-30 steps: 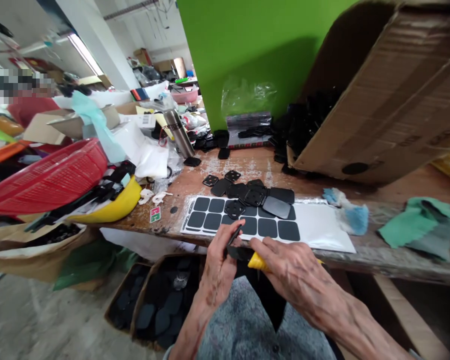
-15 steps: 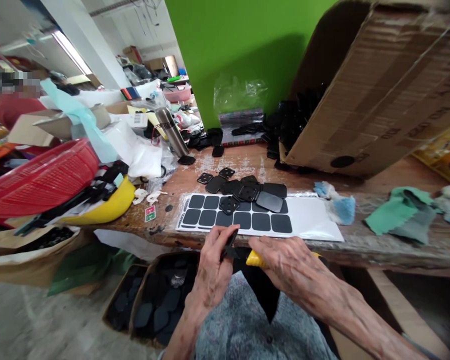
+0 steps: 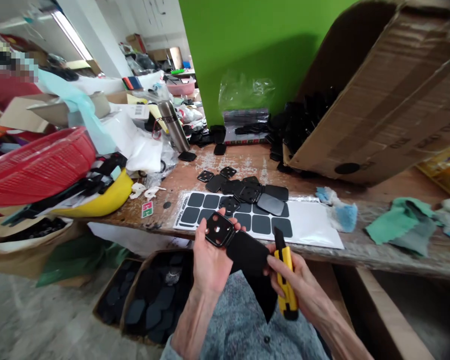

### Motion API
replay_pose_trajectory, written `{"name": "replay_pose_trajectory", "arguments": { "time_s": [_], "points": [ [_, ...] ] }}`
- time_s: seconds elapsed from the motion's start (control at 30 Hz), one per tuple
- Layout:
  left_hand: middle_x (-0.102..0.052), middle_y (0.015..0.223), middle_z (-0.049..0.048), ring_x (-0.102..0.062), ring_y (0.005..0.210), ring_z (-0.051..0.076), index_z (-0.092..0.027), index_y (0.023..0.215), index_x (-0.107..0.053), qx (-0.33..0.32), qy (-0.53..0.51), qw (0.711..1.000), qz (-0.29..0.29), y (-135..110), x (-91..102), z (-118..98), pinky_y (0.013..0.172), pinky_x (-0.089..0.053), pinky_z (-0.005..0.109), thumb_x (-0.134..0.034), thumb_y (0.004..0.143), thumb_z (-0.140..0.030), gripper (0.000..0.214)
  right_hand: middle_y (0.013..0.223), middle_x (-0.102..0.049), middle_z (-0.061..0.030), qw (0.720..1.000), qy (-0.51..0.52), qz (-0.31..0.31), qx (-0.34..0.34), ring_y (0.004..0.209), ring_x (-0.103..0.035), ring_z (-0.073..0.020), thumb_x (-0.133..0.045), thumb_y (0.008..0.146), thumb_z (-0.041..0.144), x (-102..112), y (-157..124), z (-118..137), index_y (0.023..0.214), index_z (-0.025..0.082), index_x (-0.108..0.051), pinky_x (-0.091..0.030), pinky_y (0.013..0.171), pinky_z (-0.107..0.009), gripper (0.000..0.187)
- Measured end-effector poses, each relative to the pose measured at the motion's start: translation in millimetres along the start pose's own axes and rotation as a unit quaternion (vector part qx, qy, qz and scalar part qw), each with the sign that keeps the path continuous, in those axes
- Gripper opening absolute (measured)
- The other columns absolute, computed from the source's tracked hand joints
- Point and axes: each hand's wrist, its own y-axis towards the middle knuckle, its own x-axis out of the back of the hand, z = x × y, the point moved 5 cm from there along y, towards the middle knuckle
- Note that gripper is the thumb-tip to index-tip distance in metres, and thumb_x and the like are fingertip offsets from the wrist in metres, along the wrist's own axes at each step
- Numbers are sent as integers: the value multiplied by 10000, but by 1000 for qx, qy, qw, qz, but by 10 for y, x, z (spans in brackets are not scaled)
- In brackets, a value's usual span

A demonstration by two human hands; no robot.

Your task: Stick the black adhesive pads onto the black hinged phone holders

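Observation:
My left hand holds a black square plastic plate with holes, raised flat toward me in front of the bench edge. My right hand grips a yellow utility knife, blade end pointing up, and its fingers also pinch a black adhesive pad that overlaps the plate. Just beyond my hands, a white backing sheet with several black pads lies on the wooden bench. A pile of black plates rests on the sheet's far edge.
A tipped cardboard box spills black parts at the right. Red basket and yellow tray sit at the left, a steel flask behind. Green and blue cloths lie on the right. Boxes of black parts stand on the floor.
My left hand has lifted and turned the plate face up. My right hand has drawn back, swinging the knife upright, and a black pad now sits between the two hands.

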Motion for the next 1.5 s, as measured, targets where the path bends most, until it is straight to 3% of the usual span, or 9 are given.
{"name": "replay_pose_trajectory", "arguments": {
  "time_s": [0.4,0.57,0.67,0.83,0.9,1.07,1.2,1.33,1.5],
  "points": [
    [-638,1111,59,-553,1064,180,-196,1186,-552,79,-34,996,6,206,93,68,922,-419,337,-396,881,-228,344,536,-398,85,988,93,-123,24,357,-344,-23,-624,739,457,138,117,117,942,183,-528,-229,372,-168,354],
    [-662,987,66,-605,860,157,-168,1063,-626,8,213,977,-12,367,86,-134,783,-460,275,-559,794,-232,285,582,-453,72,980,87,-174,45,349,-352,-24,-673,677,464,398,314,264,910,186,-538,-247,336,-167,386],
    [-646,846,38,-572,759,143,-182,948,-676,-134,444,886,-6,624,-12,-385,744,-426,247,-670,693,-258,266,578,-441,77,980,58,-176,75,359,-363,-20,-651,704,451,598,564,435,857,186,-512,-245,338,-157,336],
    [-563,1131,89,-415,1114,306,-285,1139,-595,-270,722,624,127,1123,-222,-362,970,-260,450,-674,671,-383,484,554,-378,102,979,-9,-178,97,342,-352,-23,-630,712,426,737,1031,632,834,193,-458,-269,341,-165,314],
    [-532,1199,108,-356,1172,358,-301,1184,-557,-277,771,555,144,1308,-215,-307,976,-210,519,-666,669,-425,541,522,-377,106,980,-35,-171,95,333,-354,-33,-605,721,417,724,1196,653,828,191,-450,-280,338,-170,294],
    [-516,1239,117,-316,1206,377,-295,1184,-557,-287,793,514,157,1671,-202,-340,984,-166,544,-602,717,-470,500,547,-538,33,976,-159,-133,74,316,-395,-57,-523,759,388,689,1486,675,813,169,-468,-285,325,-186,232],
    [-509,1246,91,-313,1213,335,-310,1200,-536,-288,816,474,163,1903,-278,-373,989,-196,509,-531,772,-466,455,588,-595,-3,944,-300,-115,79,334,-439,-87,-486,777,414,765,1516,810,853,177,-503,-313,338,-206,249],
    [-453,1297,86,-309,1216,306,-304,1249,-487,-268,856,412,160,2059,-328,-431,990,-205,500,-442,825,-454,451,631,-580,-6,867,-458,-150,127,505,-530,-146,-527,753,442,1057,1348,1004,757,210,-519,-377,476,-257,232],
    [-357,1363,131,-227,1257,391,-271,1306,-420,-220,902,359,98,2159,-175,-766,973,-173,587,-482,741,-585,650,791,-608,-70,743,-608,-242,142,713,-574,-257,-466,779,554,1733,1153,976,859,226,-540,-389,597,-344,346]
  ]
}}
